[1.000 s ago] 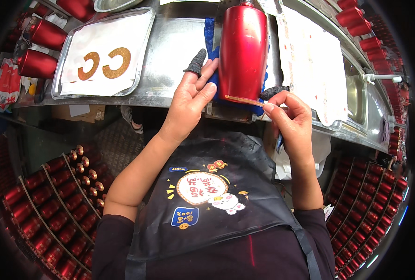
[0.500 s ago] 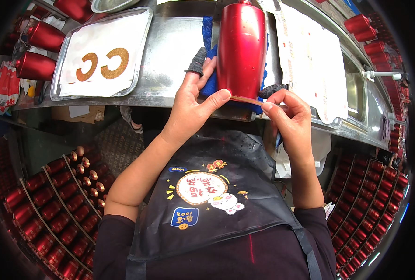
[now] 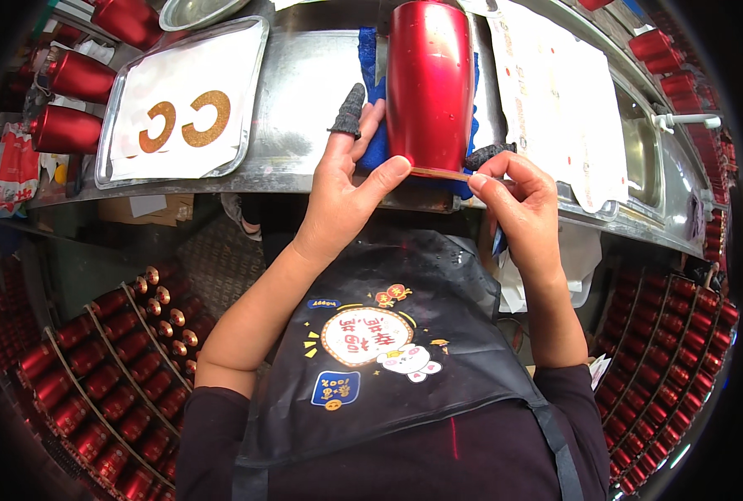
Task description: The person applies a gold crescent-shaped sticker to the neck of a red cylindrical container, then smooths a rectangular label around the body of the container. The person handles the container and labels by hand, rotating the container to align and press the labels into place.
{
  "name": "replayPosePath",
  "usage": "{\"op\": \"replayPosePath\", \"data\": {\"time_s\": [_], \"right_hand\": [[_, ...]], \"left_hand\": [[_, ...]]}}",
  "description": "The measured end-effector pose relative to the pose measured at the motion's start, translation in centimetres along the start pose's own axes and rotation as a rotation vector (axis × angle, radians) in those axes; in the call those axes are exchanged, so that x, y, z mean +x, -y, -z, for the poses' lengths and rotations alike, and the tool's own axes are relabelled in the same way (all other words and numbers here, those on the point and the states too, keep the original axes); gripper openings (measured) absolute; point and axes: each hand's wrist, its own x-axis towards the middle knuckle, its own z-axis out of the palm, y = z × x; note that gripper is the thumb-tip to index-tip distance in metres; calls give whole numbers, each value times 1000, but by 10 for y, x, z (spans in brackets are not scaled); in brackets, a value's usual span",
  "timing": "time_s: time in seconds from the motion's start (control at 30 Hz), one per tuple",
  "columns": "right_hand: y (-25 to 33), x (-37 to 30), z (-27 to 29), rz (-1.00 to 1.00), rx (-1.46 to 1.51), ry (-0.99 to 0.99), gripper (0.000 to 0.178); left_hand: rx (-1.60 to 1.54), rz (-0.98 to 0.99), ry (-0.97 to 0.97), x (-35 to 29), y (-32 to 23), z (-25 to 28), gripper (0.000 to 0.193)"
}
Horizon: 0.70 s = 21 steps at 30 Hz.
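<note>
A glossy red metal bottle [image 3: 430,92] lies on a blue cloth [image 3: 373,150], its wide end towards me. A thin gold strip [image 3: 440,174] runs across that near end. My left hand [image 3: 342,171] is open beside the bottle, its fingers stretched forward and its thumb tip touching the strip's left end. A dark knitted finger cover [image 3: 349,113] sits on its index finger. My right hand [image 3: 517,196] pinches the strip's right end between thumb and finger; it also wears a dark finger cover [image 3: 490,155].
On the left, a clear tray [image 3: 254,83] holds white paper with two gold C-shaped pieces [image 3: 207,118]. White sheets [image 3: 555,117] lie right of the bottle, before a metal sink [image 3: 643,159]. Red bottles [image 3: 66,129] stand at far left; racked ones [image 3: 96,384] fill both lower sides.
My right hand has risen slightly, and the strip now runs more level along the bottle's near end. My left hand stays nearly in place. The whole view has shifted a little.
</note>
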Motion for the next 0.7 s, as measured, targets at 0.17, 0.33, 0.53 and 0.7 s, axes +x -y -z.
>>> {"op": "replayPosePath", "data": {"time_s": [0.17,0.33,0.53,0.7], "right_hand": [[-5,3,-2,62,-39,-29,10],[-5,1,-1,3,3,-8,11],[-7,2,-4,69,-34,-38,11],[-8,3,-3,85,-44,-48,11]], "left_hand": [[519,-275,9,-21,-13,7,53],[1078,-497,89,-30,-10,12,26],[1070,-491,45,-33,-3,16,25],[1088,-500,43,-33,-4,16,24]]}}
